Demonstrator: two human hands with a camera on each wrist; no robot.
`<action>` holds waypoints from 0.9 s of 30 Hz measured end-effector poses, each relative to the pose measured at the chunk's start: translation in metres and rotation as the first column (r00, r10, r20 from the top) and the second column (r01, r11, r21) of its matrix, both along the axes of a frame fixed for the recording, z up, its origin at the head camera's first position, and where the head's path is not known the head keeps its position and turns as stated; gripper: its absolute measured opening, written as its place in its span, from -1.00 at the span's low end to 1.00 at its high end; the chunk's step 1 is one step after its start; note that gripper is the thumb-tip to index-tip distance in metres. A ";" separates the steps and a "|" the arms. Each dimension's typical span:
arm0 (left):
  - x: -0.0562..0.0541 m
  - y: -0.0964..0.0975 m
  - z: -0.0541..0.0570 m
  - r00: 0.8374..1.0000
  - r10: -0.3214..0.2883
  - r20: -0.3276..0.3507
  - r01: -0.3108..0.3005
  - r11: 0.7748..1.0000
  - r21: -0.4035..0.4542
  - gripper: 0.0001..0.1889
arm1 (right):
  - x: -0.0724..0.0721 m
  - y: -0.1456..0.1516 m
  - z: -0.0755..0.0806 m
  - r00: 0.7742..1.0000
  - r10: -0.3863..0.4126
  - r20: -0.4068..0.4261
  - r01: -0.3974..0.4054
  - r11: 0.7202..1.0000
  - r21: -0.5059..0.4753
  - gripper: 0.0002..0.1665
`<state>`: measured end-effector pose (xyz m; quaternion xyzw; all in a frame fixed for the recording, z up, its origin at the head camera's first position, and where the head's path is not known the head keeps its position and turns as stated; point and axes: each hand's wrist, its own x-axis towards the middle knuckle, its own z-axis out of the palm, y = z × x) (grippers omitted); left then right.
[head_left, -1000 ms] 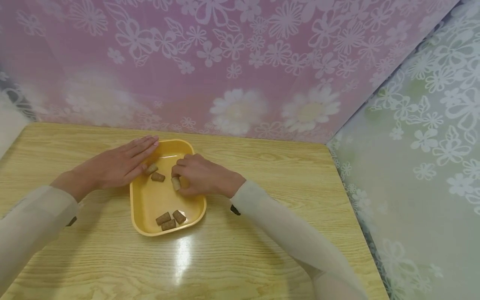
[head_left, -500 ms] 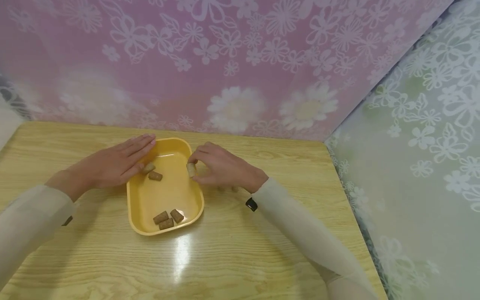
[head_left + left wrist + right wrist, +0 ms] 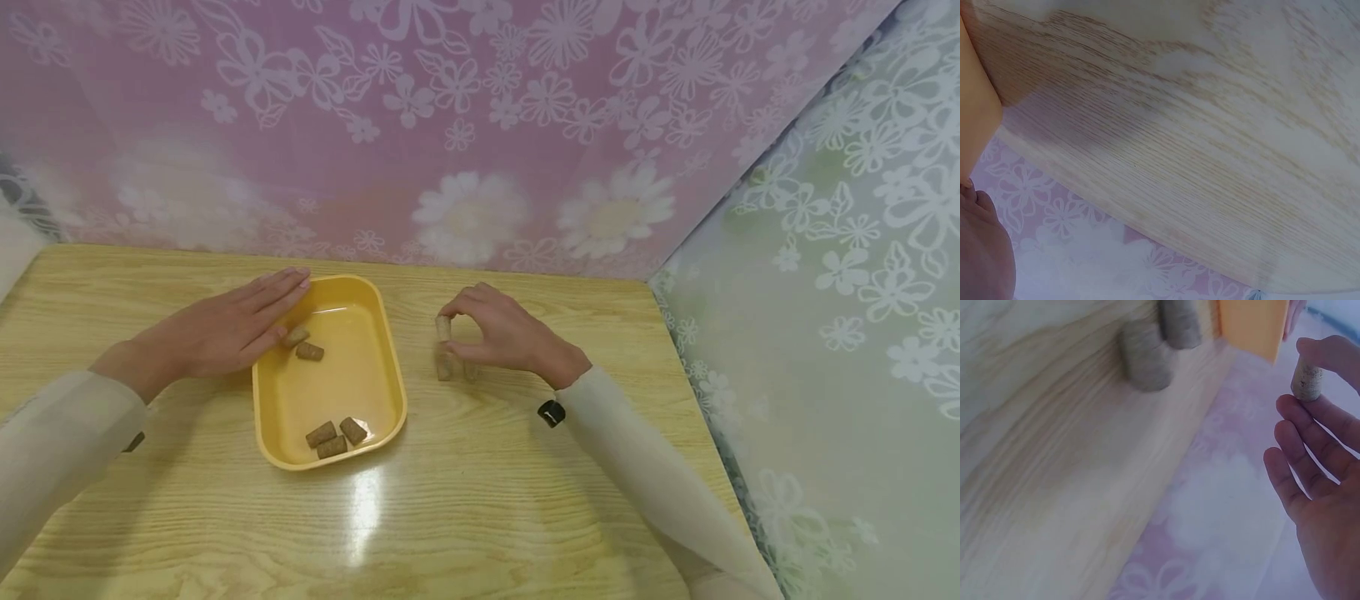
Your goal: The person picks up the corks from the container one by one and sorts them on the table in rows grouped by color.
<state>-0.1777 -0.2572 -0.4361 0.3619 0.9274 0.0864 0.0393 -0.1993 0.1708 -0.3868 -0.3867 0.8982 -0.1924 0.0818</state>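
My right hand point(image 3: 513, 335) pinches a light cork point(image 3: 443, 328) between thumb and fingertip, raised above the table to the right of the yellow tray point(image 3: 397, 367). Two more light corks, one a pale cork point(image 3: 444, 369) and the other a cork point(image 3: 470, 372) partly behind the thumb, stand on the table beneath that hand. In the right wrist view the held cork point(image 3: 1307, 380) shows plainly, its other fingers extended. My left hand point(image 3: 213, 332) rests with straight fingers on the tray's left rim. Near its thumb lie a pale cork point(image 3: 297, 336) and a brown cork point(image 3: 310, 352).
Three brown corks point(image 3: 332, 447) lie together at the tray's near end. The wooden table point(image 3: 480, 492) meets a pink flowered wall point(image 3: 480, 125) at the back and a pale flowered wall point(image 3: 847, 350) on the right.
My right hand has lifted the light cork out of the tray and carried it rightward over the table. The left hand stays on the tray rim.
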 end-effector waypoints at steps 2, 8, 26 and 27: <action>0.000 0.000 0.000 1.000 0.004 0.007 -0.004 1.000 -0.002 -0.26 | 0.001 0.009 -0.004 1.000 -0.022 0.003 0.022 1.000 -0.001 -0.56; 0.000 0.000 0.000 1.000 0.010 0.020 -0.010 1.000 -0.007 -0.26 | 0.005 0.033 -0.017 0.998 -0.061 0.005 0.061 0.998 0.019 -0.57; -0.001 0.000 0.000 1.000 -0.003 0.005 0.003 1.000 -0.008 -0.26 | 0.014 0.071 -0.045 0.995 -0.103 -0.003 0.103 0.989 0.108 -0.62; -0.001 0.000 0.000 1.000 -0.002 0.004 0.003 1.000 -0.007 -0.26 | 0.014 0.072 -0.046 0.995 -0.101 -0.005 0.101 0.988 0.115 -0.61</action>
